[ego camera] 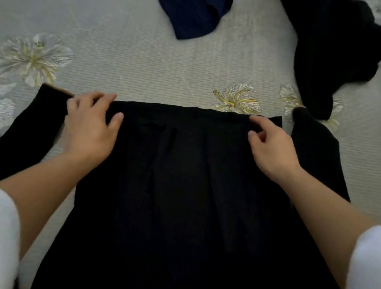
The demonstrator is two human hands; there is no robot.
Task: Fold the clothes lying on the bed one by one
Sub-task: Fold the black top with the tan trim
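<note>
A black garment (180, 193) lies spread in front of me on the bed, its far edge running straight across between my hands. A black sleeve (19, 139) sticks out to the left, and another black part (316, 146) lies at the right. My left hand (91, 124) pinches the far edge near its left corner, fingers curled over the cloth. At the right corner of that edge, my right hand (270, 145) pinches the fabric between thumb and fingers.
A dark blue garment (196, 2) lies crumpled at the far middle of the bed. A black garment (328, 49) is heaped at the far right. The grey bedspread (123, 56) has pale flower prints. White sleeves cover my upper arms.
</note>
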